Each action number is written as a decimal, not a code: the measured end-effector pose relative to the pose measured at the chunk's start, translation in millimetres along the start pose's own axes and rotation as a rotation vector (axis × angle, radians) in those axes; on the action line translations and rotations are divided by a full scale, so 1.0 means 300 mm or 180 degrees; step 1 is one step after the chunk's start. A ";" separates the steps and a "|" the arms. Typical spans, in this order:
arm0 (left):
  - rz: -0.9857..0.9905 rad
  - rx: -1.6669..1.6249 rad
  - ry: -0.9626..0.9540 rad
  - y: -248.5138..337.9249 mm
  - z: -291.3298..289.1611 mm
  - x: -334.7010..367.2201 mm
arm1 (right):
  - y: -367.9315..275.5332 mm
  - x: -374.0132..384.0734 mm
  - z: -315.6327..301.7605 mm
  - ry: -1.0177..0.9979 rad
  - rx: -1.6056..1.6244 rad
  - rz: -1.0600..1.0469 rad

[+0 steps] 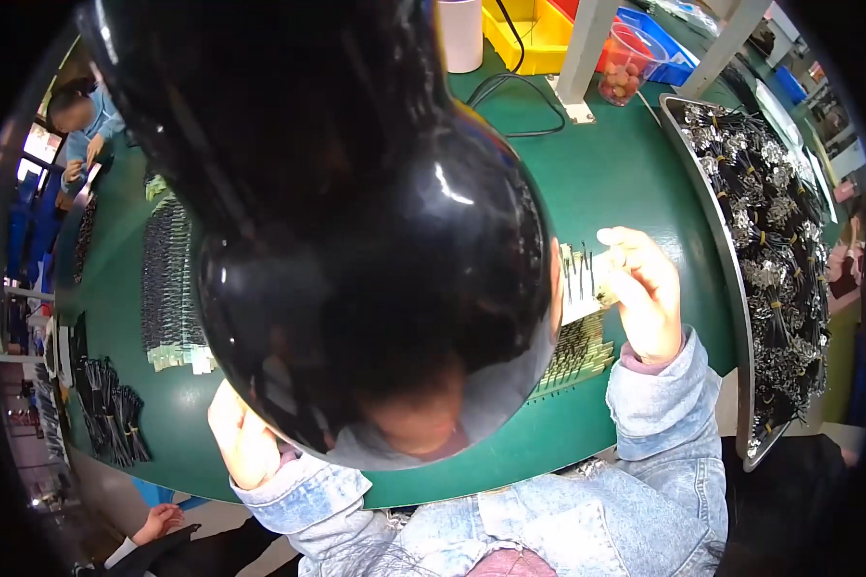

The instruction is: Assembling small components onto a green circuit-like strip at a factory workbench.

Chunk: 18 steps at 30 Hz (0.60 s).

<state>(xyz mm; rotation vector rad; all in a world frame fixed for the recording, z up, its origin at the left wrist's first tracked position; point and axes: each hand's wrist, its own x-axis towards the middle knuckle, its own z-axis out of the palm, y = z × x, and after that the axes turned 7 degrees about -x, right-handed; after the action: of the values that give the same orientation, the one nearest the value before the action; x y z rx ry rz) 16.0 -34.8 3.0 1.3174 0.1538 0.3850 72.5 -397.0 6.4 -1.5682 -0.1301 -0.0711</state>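
A large glossy black rounded housing (pixel 375 250) fills the middle of the view and hides much of the work area. To the right of it, my right hand (pixel 652 303) pinches a pale strip (pixel 577 310) that carries several thin black pieces. Just below that strip, more pale strips with dark thin pieces (pixel 584 348) lie in rows on the green table (pixel 635 173). My left hand (pixel 241 438) rests at the lower left edge of the housing; its fingers are hidden behind it, and I cannot see whether it holds anything.
At right stands a metal tray (pixel 731 260) heaped with bundled black cables with silvery ends. Rows of strips (pixel 168 279) and black cable bundles (pixel 115 413) lie left. Behind are a yellow bin (pixel 524 38), a clear cup (pixel 627 72) and a post (pixel 587 58). A co-worker (pixel 91 120) sits far left.
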 end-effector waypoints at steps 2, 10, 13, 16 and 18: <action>-0.0186 0.0049 -0.0325 0.011 -0.024 0.000 | -0.012 0.008 0.008 0.0163 -0.0155 0.0186; -0.1604 0.0259 -0.1205 0.046 -0.031 -0.005 | 0.019 0.035 0.005 0.0257 -0.0810 0.0295; -0.1806 0.0740 -0.1770 0.113 -0.044 0.005 | 0.008 0.038 0.020 0.0019 -0.0418 0.0256; -0.1835 0.0429 -0.1399 0.110 -0.106 0.007 | 0.052 0.031 0.005 -0.0167 -0.0170 0.0151; -0.1538 0.0378 -0.0995 0.139 -0.164 -0.015 | 0.055 0.032 -0.009 -0.0205 -0.0153 0.0146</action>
<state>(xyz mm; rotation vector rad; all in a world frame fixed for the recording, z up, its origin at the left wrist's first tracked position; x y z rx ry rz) -11.9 16.7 30.1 1.3895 0.2273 -0.2427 84.1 -399.4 -8.7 -1.6211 -0.1438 0.0123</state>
